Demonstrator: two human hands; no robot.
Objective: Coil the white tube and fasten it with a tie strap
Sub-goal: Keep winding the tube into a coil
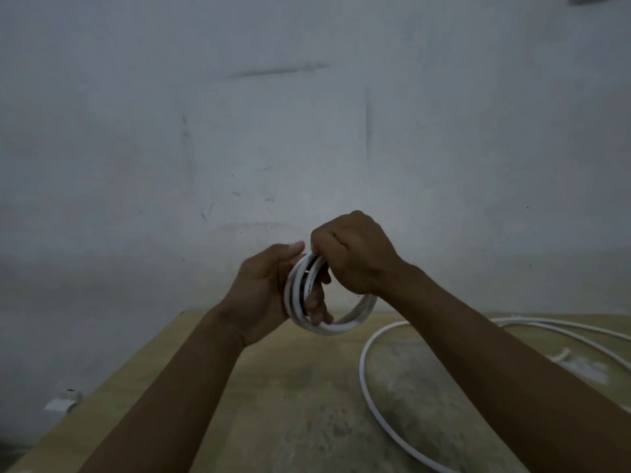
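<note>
White plastic shows first at the far left, where a small fitting [64,400] sits low against the wall [307,131], beside the table's left edge; what it is cannot be made out. Further right, a loose run of tube [367,380] lies on the table in a wide curve, passing under the right forearm, which hides part of it. At the far right a few pale scraps [563,356] lie inside that curve, too blurred to name. The table [273,404] is light wood, its top worn and mottled grey toward the middle, and it stands against the pale wall, which is scuffed and marked with faint streaks. The light is dim. Held up above the table's far edge, clear of the surface, is the coil [327,302]: several turns of white tube gathered into a ring, the turns lying close together but not quite flush, with dark gaps between them on the left side. The left hand [266,295] grips the ring's left side, fingers curled through the middle and thumb pressed on the outside. The right hand [355,257] is closed over the top of the ring, fingers folded tight around the turns, and it covers that part of them. No strap can be told apart around the turns.
</note>
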